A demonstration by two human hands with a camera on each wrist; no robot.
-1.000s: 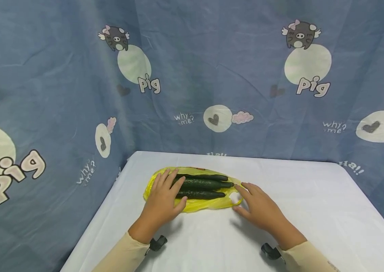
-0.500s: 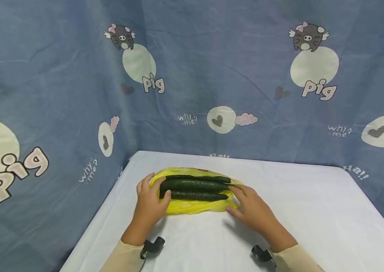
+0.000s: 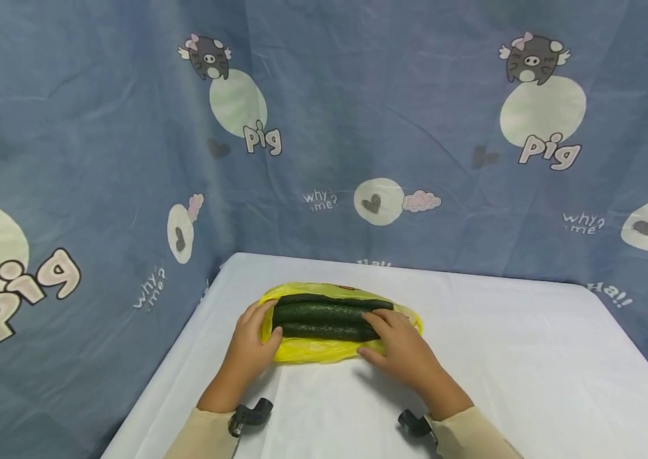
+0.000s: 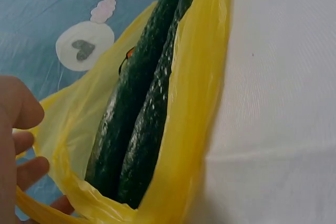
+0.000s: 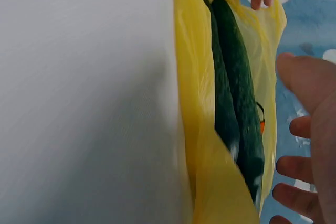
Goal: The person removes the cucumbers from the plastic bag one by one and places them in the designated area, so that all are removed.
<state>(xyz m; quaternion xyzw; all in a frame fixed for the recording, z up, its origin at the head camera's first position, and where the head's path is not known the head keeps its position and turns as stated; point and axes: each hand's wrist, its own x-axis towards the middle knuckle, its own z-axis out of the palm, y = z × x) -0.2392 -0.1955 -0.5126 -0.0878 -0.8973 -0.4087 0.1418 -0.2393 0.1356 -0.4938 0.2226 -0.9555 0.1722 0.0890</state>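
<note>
Several dark green cucumbers (image 3: 324, 313) lie side by side in an open yellow plastic bag (image 3: 318, 352) on the white-covered table. My left hand (image 3: 248, 344) is at the bag's left end, thumb and fingers apart. In the left wrist view, its fingertips (image 4: 34, 171) are beside a fold of the bag (image 4: 47, 213). My right hand (image 3: 401, 344) reaches over the right ends of the cucumbers, hiding them in the head view. Its thumb (image 5: 302, 74) and fingers are spread apart in the right wrist view, with nothing held between them.
A white cloth (image 3: 502, 357) covers the table. Behind and to the left hangs a blue curtain (image 3: 301, 115) with pig prints. Black wrist mounts (image 3: 252, 414) sit below both hands.
My left hand has moved left off the cucumbers to the bag's left end, leaving more of them in sight. My right hand has moved left from the bag's right end over the cucumbers.
</note>
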